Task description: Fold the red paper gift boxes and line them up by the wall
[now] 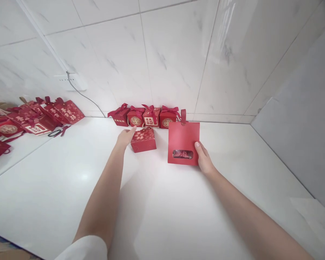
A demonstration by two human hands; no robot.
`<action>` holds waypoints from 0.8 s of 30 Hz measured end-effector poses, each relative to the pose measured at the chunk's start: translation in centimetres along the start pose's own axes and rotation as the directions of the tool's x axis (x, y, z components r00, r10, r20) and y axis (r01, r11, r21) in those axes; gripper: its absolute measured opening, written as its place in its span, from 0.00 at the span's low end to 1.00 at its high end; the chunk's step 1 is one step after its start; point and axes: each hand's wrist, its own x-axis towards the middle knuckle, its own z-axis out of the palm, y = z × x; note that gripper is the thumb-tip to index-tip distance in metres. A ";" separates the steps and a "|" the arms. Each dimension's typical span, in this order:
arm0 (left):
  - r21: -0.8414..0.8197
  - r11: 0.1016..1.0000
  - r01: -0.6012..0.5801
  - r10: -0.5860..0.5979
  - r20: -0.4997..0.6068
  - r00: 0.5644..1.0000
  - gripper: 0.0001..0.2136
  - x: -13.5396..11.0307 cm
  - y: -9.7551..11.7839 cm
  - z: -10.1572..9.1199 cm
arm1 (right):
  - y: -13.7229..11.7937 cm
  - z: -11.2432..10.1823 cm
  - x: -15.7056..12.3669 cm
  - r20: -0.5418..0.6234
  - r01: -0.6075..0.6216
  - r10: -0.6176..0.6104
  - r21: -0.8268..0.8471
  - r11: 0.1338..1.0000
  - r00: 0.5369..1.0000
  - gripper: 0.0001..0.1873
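My left hand (126, 137) is at the left side of a red gift box (143, 141) with a floral pattern and gold characters. Its thumb points along the box's far left corner, and the other fingers are mostly hidden. My right hand (204, 158) grips the right edge of a plain red gift box (183, 135) with a ribbon loop on top, thumb on the front. Through its oval window (182, 154), pinkish-red contents show. Just behind both stands a row of several red boxes with ribbon bows, among them a box with a white double-happiness panel (151, 118), against the wall.
At the left lies a cluster of red boxes and cards (70, 112), with black-handled scissors (54, 133) and loose ribbon near it. A grey cable (86, 96) runs down the marble-tiled wall from a socket strip. A grey panel (300, 108) bounds the white table (162, 216) on the right.
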 end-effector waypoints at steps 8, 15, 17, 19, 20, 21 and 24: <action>0.225 0.972 0.066 -0.119 0.230 0.966 0.15 -1.1 0.4 -0.3 | -0.4 0.0 -0.1 -0.001 0.013 -0.013 0.009 1.000 1.000 0.26; 0.413 0.906 -0.092 0.026 0.162 0.986 0.19 -3.8 3.3 -3.9 | -0.4 0.1 -0.3 0.016 0.016 -0.016 0.009 1.000 1.000 0.26; 0.482 0.865 -0.137 0.096 0.110 0.989 0.27 -5.5 5.0 -3.4 | -0.5 0.1 -0.3 0.019 0.015 -0.015 0.000 1.000 1.000 0.26; 0.556 0.817 -0.154 0.102 0.123 0.987 0.35 -6.9 6.2 -2.2 | -0.5 0.2 -0.3 0.014 0.022 -0.022 -0.007 1.000 1.000 0.27; 0.585 0.796 -0.154 0.081 0.149 0.985 0.37 -7.3 6.4 -1.6 | -0.5 0.2 -0.3 0.011 0.026 -0.026 -0.011 1.000 1.000 0.27; 0.604 0.784 -0.142 0.038 0.182 0.983 0.37 -7.5 6.4 -1.0 | -0.5 0.2 -0.3 0.008 0.030 -0.029 -0.016 0.999 1.000 0.27; 0.610 0.789 -0.070 -0.095 0.235 0.967 0.42 -6.6 5.0 -0.5 | -0.4 0.2 -0.3 -0.001 0.033 -0.033 -0.030 0.999 0.999 0.28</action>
